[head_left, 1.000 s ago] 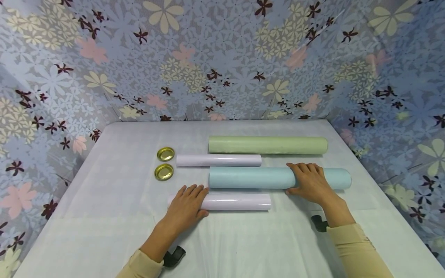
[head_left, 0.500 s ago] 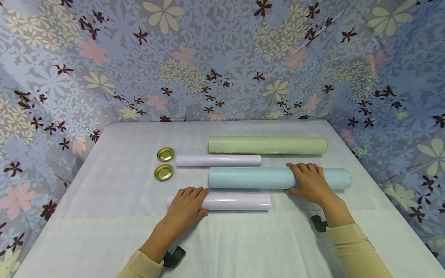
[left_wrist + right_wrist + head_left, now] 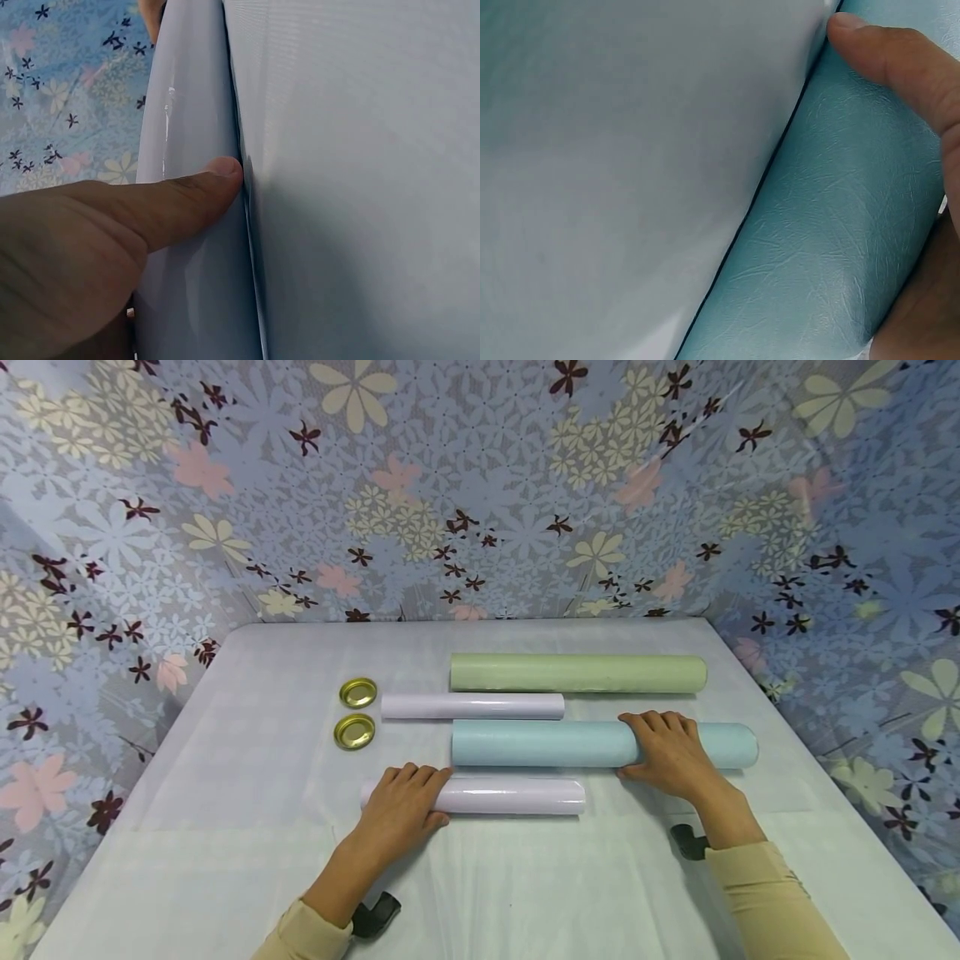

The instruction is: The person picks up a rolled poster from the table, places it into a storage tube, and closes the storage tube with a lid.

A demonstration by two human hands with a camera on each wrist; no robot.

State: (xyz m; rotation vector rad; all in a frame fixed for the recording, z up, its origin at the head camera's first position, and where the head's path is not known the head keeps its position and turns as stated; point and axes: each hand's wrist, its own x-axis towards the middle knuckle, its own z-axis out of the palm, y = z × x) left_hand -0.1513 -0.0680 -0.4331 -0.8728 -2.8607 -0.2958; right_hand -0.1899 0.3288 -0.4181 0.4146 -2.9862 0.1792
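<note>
My left hand [image 3: 401, 806] lies across the left end of the nearest glossy white roll [image 3: 513, 797], gripping it with the thumb on its near side and the fingers over the far side. In the left wrist view the thumb [image 3: 187, 196] presses along the roll's lower edge. Further right, my right hand [image 3: 670, 753] holds the thick light-blue roll [image 3: 543, 744], fingers over its top and thumb at its near side. The right wrist view shows the blue roll's finely creased surface [image 3: 810, 240]. Both rolls lie sideways on the table.
Behind the blue roll lies a thinner white roll [image 3: 472, 706], and at the back a pale green roll [image 3: 577, 673]. Two shallow gold lids [image 3: 357, 692] sit left of them. A white cloth covers the table [image 3: 225, 877]; floral sheeting [image 3: 480, 485] hangs around its back and sides.
</note>
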